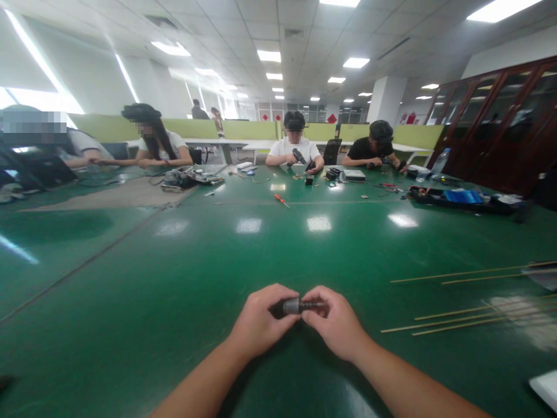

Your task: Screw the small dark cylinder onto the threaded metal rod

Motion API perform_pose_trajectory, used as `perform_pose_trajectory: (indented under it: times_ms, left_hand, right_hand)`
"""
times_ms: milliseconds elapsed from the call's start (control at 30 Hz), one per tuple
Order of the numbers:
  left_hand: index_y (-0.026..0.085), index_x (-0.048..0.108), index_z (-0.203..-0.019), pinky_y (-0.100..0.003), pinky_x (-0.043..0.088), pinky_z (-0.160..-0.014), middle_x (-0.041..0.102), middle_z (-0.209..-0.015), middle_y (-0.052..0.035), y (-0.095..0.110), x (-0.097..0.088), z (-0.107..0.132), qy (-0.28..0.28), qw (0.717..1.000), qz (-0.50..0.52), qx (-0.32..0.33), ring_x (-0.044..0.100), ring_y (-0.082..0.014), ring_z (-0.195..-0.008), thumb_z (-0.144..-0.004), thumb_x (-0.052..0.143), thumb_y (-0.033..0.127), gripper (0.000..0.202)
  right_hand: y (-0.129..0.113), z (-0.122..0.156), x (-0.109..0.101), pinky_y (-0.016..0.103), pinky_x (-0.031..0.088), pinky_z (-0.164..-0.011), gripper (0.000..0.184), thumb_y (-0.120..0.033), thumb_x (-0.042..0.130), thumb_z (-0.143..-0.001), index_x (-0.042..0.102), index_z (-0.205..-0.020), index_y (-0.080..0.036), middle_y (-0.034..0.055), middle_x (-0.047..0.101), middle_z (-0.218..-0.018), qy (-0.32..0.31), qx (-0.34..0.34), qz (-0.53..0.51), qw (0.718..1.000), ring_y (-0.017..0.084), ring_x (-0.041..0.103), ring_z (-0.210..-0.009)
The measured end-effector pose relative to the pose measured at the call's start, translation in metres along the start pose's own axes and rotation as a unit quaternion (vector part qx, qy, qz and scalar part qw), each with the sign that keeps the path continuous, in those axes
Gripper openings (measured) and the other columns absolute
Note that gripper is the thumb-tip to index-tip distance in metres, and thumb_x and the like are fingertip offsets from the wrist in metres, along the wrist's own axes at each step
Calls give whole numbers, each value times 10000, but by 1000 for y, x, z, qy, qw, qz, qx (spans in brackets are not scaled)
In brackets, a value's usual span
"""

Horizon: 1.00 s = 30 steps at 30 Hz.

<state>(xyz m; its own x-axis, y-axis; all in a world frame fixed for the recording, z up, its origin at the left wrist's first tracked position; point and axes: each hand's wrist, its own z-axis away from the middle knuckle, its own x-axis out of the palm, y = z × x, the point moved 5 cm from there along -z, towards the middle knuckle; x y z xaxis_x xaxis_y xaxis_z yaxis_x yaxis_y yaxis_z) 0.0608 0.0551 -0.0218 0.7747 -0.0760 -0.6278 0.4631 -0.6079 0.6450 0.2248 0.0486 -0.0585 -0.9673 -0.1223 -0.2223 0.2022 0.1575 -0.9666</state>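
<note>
The 2 ends of the metal part [291, 306] are hard to make out. Its dark left end goes into the shade of the left hand [260, 322], and its right end is partly covered by the fingers of the right hand [338, 325]. Most of the left fingers are hidden behind that hand. A white thing [549, 388] at the lower right and a dark thing [5, 382] at the left edge are both cut off, so I cannot tell what they are. At least 5 sticks [435, 277] run out toward the right edge, where they become blurred.

The part is in front of the person, above the near side of the green table [209, 261]; whether it touches the table, I cannot tell. Its long axis lies from left to right, almost level. The wide grey body is on the left, and the thin ridged shaft points to the right.

Both hands are closed on the part, 1 from each side, with the thumbs near to each other. Farther away, a screwdriver [279, 199] lies with its tip toward the near right.
</note>
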Motion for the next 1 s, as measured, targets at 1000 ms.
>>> perform_pose_trajectory:
  times_ms: [1000]
  left_hand:
    - [229,714,-969,-273,511,-759,725,-902,-15,-1,3,1,31,999,29,2,673,-164,-818,-749,774,222,228]
  right_hand:
    - [-2,3,-4,275,451,-683,129,-295,646,-820,689,-811,-174,22,663,-763,-16,15,-1,1000,181,606,-715]
